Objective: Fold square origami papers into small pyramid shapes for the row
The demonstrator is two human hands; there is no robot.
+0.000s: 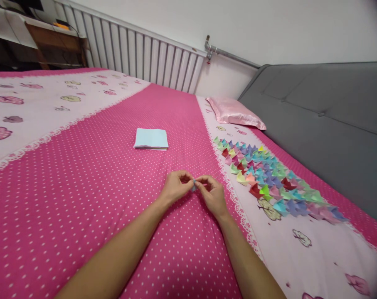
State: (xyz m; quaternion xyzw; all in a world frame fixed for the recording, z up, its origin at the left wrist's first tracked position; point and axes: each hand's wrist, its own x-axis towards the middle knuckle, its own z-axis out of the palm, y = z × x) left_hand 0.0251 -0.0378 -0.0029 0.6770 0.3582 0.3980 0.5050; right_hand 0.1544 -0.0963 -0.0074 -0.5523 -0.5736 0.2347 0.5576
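Note:
Between the fingertips of both hands is a small folded piece of light blue paper, mostly covered by the fingers. My left hand pinches it from the left, thumb and forefinger closed. From the other side my right hand pinches it the same way. Ahead and to the left of the hands lies a stack of light blue paper sheets. On the right, several rows of small folded paper boats in many colours stand close together on the bedspread.
A pink polka-dot bedspread with pale printed strips covers the bed. A pink satin pillow lies near the grey padded headboard. A white radiator and a pipe line the wall; a wooden desk stands far left.

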